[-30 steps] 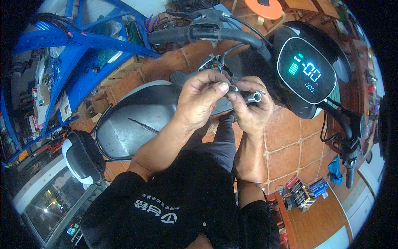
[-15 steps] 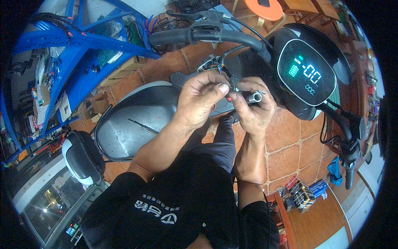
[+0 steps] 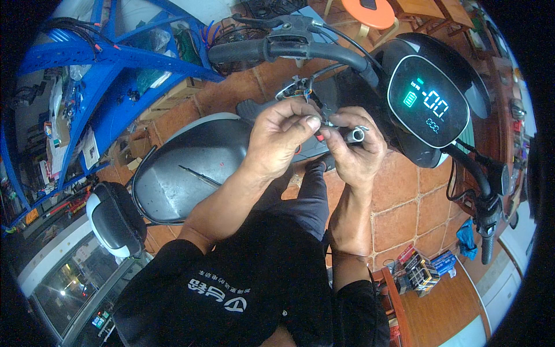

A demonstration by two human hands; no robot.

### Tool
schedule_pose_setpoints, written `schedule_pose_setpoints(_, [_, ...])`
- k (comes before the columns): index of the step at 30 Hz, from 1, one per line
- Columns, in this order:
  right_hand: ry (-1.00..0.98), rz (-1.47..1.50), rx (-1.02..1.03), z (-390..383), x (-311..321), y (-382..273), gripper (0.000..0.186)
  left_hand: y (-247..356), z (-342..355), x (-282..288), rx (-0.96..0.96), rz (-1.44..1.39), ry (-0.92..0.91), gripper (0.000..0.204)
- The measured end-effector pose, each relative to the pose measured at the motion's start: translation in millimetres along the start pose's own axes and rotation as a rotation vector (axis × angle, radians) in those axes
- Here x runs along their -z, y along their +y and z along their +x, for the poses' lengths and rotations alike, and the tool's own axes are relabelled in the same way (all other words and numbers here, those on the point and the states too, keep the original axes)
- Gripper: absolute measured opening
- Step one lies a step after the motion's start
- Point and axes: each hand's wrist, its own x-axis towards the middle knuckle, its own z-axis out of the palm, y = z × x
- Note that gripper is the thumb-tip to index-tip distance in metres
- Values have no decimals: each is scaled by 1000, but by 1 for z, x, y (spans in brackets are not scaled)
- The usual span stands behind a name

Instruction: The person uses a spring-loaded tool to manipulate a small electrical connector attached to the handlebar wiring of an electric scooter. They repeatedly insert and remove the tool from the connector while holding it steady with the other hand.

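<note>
My left hand (image 3: pixel 280 139) is closed in a pinch, thumb against forefinger, with the tiny part between them mostly hidden. Opposite it, my right hand (image 3: pixel 358 153) curls round a silver metal piece (image 3: pixel 355 136) with a round, hollow end; its thumb and forefinger meet the left fingertips at a small dark part. A bit of red (image 3: pixel 319 137) shows below the fingertips. Just beyond the hands, thin coloured wires (image 3: pixel 307 92) come out of an opened housing near the handlebar (image 3: pixel 341 55) of an electric scooter. The scooter's display (image 3: pixel 428 101) is lit.
A slim dark screwdriver-like tool (image 3: pixel 199 175) lies on the scooter seat (image 3: pixel 179 156) at left. Blue metal shelving (image 3: pixel 110 75) stands beyond it. An orange stool (image 3: pixel 368 13) is at the back. Small boxes (image 3: pixel 423 272) sit on a wooden surface (image 3: pixel 442 312) at lower right.
The hands keep almost the same place and grip. The silver piece in my right hand has tilted very slightly.
</note>
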Motion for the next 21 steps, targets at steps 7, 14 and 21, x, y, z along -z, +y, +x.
schedule_pose_setpoints(7, [-10, 5, 2, 0, 0, 1, 22, -1, 0, 2, 13, 23, 9, 8])
schedule_pose_setpoints(14, [-49, -6, -49, 0, 3, -2, 22, -2, 1, 6, 38, 26, 16, 8])
schedule_pose_setpoints(21, [-55, 2, -30, 0, 2, -3, 20, 0, 2, 8, 49, -30, -1, 7])
